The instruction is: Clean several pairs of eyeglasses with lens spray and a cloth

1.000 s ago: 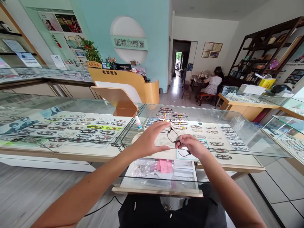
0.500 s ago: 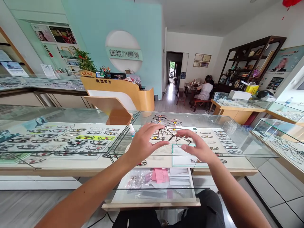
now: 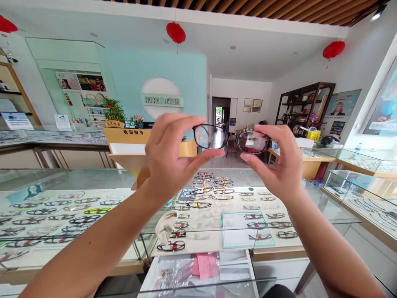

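A dark-rimmed pair of eyeglasses (image 3: 214, 136) is up in front of me, its lenses facing me above the glass showcase. My left hand (image 3: 167, 153) grips the left end of the frame, with the fingers along the top and the thumb stretched out under the lens. At the other end, my right hand (image 3: 277, 155) pinches the right lens area between thumb and fingers. Reflections show in both lenses. Below my left wrist, a crumpled beige cloth (image 3: 166, 227) lies in the showcase.
Rows of glasses fill the showcase (image 3: 201, 238), among them a green-edged white tray (image 3: 232, 231). An open drawer (image 3: 252, 273) holds plastic bags and pink paper (image 3: 207, 265). A wooden display stand (image 3: 141, 179) rises behind my left forearm. A cash counter (image 3: 124, 135) stands farther back.
Both hands have lifted the glasses higher and closer to my face. My view has tilted up, so red lanterns and the slatted ceiling now show.
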The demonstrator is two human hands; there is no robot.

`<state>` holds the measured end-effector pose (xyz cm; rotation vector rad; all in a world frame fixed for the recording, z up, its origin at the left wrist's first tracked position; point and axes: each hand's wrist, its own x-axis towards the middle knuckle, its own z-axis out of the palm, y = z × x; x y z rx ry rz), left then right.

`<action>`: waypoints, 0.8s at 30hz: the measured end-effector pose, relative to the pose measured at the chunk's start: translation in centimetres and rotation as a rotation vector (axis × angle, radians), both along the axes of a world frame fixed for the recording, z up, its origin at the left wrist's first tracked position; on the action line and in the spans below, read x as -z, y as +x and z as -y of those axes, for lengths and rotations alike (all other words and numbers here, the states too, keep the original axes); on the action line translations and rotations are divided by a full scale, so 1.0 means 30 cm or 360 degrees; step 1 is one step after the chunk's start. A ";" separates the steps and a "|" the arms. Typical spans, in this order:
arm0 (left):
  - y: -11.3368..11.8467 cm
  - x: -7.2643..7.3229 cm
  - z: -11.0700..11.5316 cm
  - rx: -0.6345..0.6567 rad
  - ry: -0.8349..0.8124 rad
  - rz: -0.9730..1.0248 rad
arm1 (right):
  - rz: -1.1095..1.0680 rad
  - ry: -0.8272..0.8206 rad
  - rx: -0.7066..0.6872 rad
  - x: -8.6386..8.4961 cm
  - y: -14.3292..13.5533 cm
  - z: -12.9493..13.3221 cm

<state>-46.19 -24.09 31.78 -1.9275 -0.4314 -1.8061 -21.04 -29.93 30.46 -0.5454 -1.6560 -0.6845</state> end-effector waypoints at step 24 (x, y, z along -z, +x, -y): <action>0.029 -0.076 -0.009 0.0116 0.0001 0.0125 | -0.0086 0.0033 -0.0039 -0.096 0.000 -0.010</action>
